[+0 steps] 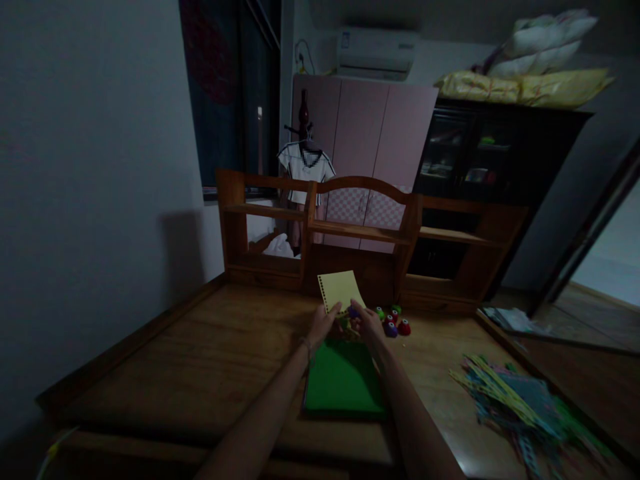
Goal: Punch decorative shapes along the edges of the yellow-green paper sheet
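Note:
My left hand [323, 325] grips the lower left of a sheet of yellow loose-leaf paper [341, 288], thumb on top. The sheet is tilted up, with a row of punched holes down its left edge and more along the bottom. My right hand [369, 323] is closed on a small purple piece [354, 311] at the sheet's lower right edge; fingers partly hide it. Beneath both hands lies a flat green pad or folder [345, 383]. Just right of my right hand sit several small domed pieces [391, 329] in red, green and purple, each with a white eye-like spot.
At the right of the wooden table [240, 347] lies a loose pile of yellow, blue and green strips and sheets [520, 397]. A wooden shelf unit [360, 230] stands along the back edge. A raised rim [135, 343] runs along the left side.

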Motion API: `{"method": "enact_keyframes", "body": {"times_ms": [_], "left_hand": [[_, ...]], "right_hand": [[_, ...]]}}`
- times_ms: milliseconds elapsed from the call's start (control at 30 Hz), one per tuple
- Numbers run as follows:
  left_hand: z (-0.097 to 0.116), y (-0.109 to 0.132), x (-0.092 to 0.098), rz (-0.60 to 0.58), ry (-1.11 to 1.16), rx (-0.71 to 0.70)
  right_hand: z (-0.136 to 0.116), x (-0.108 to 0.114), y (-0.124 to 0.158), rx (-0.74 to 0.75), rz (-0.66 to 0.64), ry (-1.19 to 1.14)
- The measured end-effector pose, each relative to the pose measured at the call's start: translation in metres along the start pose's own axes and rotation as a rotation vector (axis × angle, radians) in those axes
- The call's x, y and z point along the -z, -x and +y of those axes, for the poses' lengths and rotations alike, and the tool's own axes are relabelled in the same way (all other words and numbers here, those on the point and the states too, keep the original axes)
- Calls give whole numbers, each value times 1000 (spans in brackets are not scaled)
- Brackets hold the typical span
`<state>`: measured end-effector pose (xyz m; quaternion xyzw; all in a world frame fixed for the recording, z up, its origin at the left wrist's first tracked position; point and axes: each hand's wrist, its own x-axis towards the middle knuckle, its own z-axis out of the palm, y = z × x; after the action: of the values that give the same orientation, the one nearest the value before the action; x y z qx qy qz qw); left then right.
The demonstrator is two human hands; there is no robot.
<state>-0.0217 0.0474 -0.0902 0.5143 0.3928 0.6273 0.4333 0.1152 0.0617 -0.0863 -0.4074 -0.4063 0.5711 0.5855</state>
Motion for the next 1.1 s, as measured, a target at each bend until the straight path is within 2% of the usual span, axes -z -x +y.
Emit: {"method": "enact_keyframes", "body": {"times_ms": [433, 767, 1100], "left_hand": [[13, 5, 0, 7, 3, 69], [4, 2, 3, -56, -34, 25], [3, 4, -4, -82, -1, 32]], "right_hand": [[0, 1, 0, -16, -21, 54], [3, 1, 0, -15, -4, 45], [1, 5, 0, 80, 3, 68]]}}
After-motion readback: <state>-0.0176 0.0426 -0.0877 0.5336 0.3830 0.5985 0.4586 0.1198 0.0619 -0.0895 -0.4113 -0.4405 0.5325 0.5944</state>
